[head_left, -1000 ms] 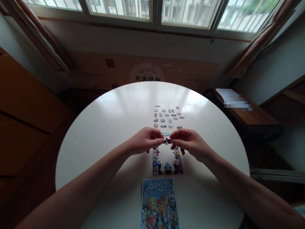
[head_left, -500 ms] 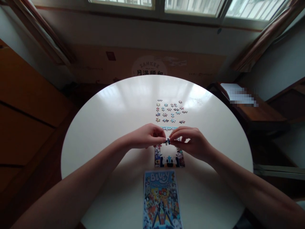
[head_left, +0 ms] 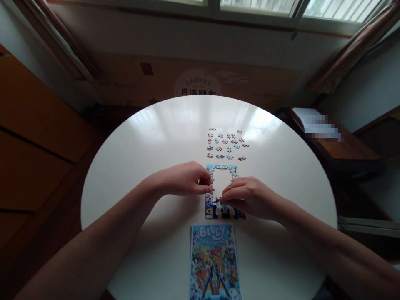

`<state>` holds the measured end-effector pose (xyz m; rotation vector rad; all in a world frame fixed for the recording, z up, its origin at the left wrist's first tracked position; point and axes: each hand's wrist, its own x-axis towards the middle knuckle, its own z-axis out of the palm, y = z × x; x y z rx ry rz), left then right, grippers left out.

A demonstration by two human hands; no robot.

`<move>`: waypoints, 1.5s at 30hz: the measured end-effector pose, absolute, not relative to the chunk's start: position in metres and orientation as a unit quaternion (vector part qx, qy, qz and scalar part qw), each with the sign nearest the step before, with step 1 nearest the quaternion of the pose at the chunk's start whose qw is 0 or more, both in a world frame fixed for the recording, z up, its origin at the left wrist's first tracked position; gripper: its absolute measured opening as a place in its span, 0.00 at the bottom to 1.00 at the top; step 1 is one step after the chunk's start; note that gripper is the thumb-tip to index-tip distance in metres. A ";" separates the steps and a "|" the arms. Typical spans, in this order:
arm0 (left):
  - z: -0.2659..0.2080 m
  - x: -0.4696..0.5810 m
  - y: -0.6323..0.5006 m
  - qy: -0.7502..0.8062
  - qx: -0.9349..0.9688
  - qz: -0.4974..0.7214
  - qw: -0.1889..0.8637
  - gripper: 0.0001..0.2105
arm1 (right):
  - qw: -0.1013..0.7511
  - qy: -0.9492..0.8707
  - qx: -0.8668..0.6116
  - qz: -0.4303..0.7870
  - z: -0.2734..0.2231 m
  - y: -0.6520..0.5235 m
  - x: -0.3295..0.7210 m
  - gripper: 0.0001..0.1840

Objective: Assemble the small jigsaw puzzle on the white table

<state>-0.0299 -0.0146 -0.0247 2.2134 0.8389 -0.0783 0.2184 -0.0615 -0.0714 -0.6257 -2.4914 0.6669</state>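
Observation:
A partly assembled jigsaw puzzle point(head_left: 225, 211) lies on the white table, its border joined around a bare middle. At its lower inner edge, my right hand point(head_left: 246, 195) is closed with its fingertips on a small dark jigsaw piece point(head_left: 218, 200), mostly covered by the fingers. My left hand point(head_left: 190, 179) rests at the puzzle's left border, fingers curled and thumb close to the forefinger; whether anything is between them is hidden. Beyond the puzzle, several loose jigsaw pieces point(head_left: 229, 149) lie in loose rows. Nearer to me is a colourful picture sheet point(head_left: 215, 260) marked "BLUEY".
The oval white table point(head_left: 140, 154) has a rounded edge on all visible sides. A wooden side table point(head_left: 353, 148) with papers point(head_left: 309, 116) stands at the right. Behind the table is a printed cardboard panel point(head_left: 118, 75) below the window.
My right hand has brought the piece down toward me, to the puzzle's lower inner edge. My left hand has come off the piece and shifted to the left border. The view has shifted slightly.

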 end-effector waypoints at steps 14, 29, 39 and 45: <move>-0.032 -0.031 -0.015 0.302 0.895 -0.011 0.329 0.07 | 0.245 -0.903 -0.245 0.254 -0.072 -0.061 0.219 0.06; -0.024 -0.024 -0.018 0.278 0.855 0.028 0.437 0.11 | 0.366 -0.852 -0.281 0.245 -0.064 -0.064 0.217 0.02; -0.028 -0.022 -0.017 0.253 0.868 -0.019 0.428 0.11 | 0.346 -0.878 -0.204 0.260 -0.072 -0.058 0.216 0.04; -0.031 -0.021 -0.016 0.244 0.870 -0.010 0.429 0.11 | 0.345 -0.881 -0.213 0.243 -0.070 -0.060 0.214 0.03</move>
